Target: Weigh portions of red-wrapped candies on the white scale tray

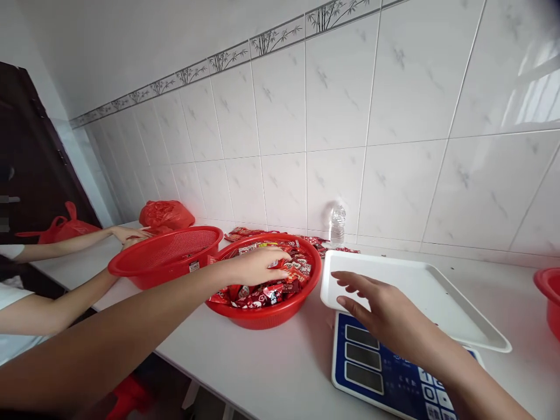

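My left hand reaches into a red plastic basket full of small red wrapped packets, fingers curled down on the packets. My right hand hovers with fingers spread over the near-left corner of a white tray, which rests on a blue and white electronic scale. It holds nothing.
An empty red basket stands left of the full one, with another person's hands at it. Red plastic bags and a small water bottle stand by the tiled wall. Another red bowl shows at the right edge.
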`<state>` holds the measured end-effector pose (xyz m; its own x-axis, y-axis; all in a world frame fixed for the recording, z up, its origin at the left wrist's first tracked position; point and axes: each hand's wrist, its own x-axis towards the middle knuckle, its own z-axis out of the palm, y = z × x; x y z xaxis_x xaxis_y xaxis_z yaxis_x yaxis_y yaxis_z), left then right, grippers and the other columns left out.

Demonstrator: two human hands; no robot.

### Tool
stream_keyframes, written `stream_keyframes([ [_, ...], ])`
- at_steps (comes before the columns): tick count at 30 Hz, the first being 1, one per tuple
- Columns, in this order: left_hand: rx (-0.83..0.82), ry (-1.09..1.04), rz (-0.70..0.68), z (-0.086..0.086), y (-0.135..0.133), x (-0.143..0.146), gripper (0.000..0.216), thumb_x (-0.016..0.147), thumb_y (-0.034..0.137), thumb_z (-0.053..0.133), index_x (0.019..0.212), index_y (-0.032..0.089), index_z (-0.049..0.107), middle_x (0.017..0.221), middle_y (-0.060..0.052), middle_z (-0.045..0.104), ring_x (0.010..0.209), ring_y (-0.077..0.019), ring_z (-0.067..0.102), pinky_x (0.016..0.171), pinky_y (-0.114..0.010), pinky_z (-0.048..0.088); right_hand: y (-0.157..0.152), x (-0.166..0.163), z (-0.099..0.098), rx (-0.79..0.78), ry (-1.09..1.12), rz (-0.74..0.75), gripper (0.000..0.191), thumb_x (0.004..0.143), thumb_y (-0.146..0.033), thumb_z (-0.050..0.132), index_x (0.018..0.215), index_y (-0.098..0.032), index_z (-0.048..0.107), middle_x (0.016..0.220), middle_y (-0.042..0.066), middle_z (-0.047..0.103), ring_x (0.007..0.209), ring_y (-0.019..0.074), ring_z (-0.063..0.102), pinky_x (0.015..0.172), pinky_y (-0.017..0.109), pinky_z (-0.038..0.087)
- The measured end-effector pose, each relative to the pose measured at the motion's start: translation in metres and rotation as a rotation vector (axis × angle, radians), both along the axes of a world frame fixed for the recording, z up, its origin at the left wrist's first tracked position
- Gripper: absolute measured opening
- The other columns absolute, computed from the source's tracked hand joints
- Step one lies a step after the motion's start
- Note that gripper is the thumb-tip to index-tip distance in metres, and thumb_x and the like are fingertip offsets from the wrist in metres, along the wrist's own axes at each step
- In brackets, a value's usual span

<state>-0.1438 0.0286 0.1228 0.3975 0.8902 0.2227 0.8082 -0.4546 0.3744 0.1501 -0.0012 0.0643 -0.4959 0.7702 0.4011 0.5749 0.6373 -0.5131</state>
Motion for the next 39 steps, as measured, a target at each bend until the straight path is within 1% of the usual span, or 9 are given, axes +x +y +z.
stream_keyframes([
  [3, -0.096, 0.012, 0.009, -0.012, 0.006, 0.016, 0.047, 0.069, 0.043, 0.074, 0.115, 0.032, 0.068, 0.131, -0.005, 0.060, 0.124, -0.0310, 0.050, 0.100, -0.036, 0.037, -0.005, 0.006, 0.003, 0.036, -0.122, 0.036, 0.041, 0.093, -0.037, 0.045, 0.134, -0.033, 0.049, 0.116, 0.004, 0.068, 0.096, 0.0252, 0.067, 0.080, 0.042, 0.054],
  [6, -0.135, 0.064, -0.009, -0.018, 0.019, 0.019, 0.048, 0.066, 0.040, 0.075, 0.114, 0.033, 0.068, 0.129, -0.005, 0.061, 0.125, -0.0324, 0.047, 0.101, -0.037, 0.035, -0.006, 0.012, 0.007, 0.059, -0.158, 0.039, 0.042, 0.093, -0.036, 0.045, 0.136, -0.033, 0.048, 0.117, 0.005, 0.068, 0.097, 0.0260, 0.067, 0.080, 0.042, 0.054],
  [10, -0.093, 0.138, -0.041, -0.017, 0.032, 0.022, 0.029, 0.067, 0.033, 0.072, 0.096, 0.030, 0.074, 0.111, -0.006, 0.066, 0.112, -0.0305, 0.054, 0.093, -0.034, 0.039, -0.002, 0.020, 0.009, 0.085, -0.184, -0.003, 0.044, 0.094, -0.036, 0.044, 0.138, -0.032, 0.046, 0.118, 0.006, 0.067, 0.100, 0.0277, 0.067, 0.080, 0.044, 0.053],
  [17, -0.153, 0.109, 0.067, -0.014, 0.043, 0.027, 0.014, 0.064, 0.023, 0.065, 0.077, 0.024, 0.069, 0.088, -0.002, 0.064, 0.074, -0.0194, 0.059, 0.062, -0.024, 0.041, 0.005, 0.029, 0.007, 0.105, -0.235, -0.052, 0.047, 0.093, -0.035, 0.045, 0.140, -0.032, 0.044, 0.120, 0.008, 0.067, 0.105, 0.0305, 0.065, 0.079, 0.044, 0.053],
  [21, -0.163, 0.088, 0.086, -0.008, 0.050, 0.022, 0.006, 0.067, 0.024, 0.061, 0.072, 0.023, 0.065, 0.073, 0.001, 0.064, 0.065, -0.0167, 0.056, 0.057, -0.023, 0.037, 0.007, 0.031, 0.008, 0.082, -0.255, -0.069, 0.047, 0.093, -0.036, 0.044, 0.140, -0.032, 0.044, 0.120, 0.008, 0.067, 0.104, 0.0311, 0.065, 0.077, 0.045, 0.053],
  [26, -0.088, 0.088, 0.146, -0.001, 0.054, 0.022, 0.005, 0.068, 0.025, 0.059, 0.071, 0.022, 0.062, 0.070, 0.002, 0.061, 0.061, -0.0148, 0.052, 0.055, -0.022, 0.035, 0.010, 0.032, 0.006, 0.096, -0.257, -0.087, 0.047, 0.092, -0.036, 0.045, 0.139, -0.032, 0.046, 0.118, 0.008, 0.068, 0.099, 0.0304, 0.067, 0.075, 0.044, 0.053],
  [31, -0.083, -0.044, 0.201, 0.010, 0.052, 0.032, 0.007, 0.065, 0.026, 0.065, 0.070, 0.021, 0.061, 0.061, 0.004, 0.058, 0.055, -0.0143, 0.049, 0.053, -0.023, 0.034, 0.012, 0.032, 0.002, 0.108, -0.244, -0.100, 0.046, 0.091, -0.035, 0.046, 0.138, -0.033, 0.047, 0.115, 0.007, 0.069, 0.098, 0.0292, 0.068, 0.075, 0.042, 0.053],
  [35, -0.055, -0.240, 0.148, 0.019, 0.053, 0.048, 0.011, 0.064, 0.028, 0.070, 0.068, 0.020, 0.064, 0.058, 0.004, 0.057, 0.054, -0.0136, 0.048, 0.054, -0.023, 0.034, 0.013, 0.034, 0.003, 0.094, -0.280, -0.129, 0.047, 0.092, -0.036, 0.045, 0.139, -0.031, 0.046, 0.117, 0.007, 0.069, 0.099, 0.0306, 0.067, 0.075, 0.044, 0.053],
  [39, -0.164, -0.422, 0.073, 0.009, 0.060, 0.076, 0.012, 0.065, 0.028, 0.072, 0.071, 0.019, 0.066, 0.063, 0.003, 0.061, 0.052, -0.0115, 0.050, 0.053, -0.022, 0.036, 0.013, 0.039, 0.007, 0.080, -0.295, -0.151, 0.047, 0.093, -0.036, 0.044, 0.140, -0.030, 0.044, 0.116, 0.006, 0.069, 0.102, 0.0307, 0.066, 0.078, 0.045, 0.053],
])
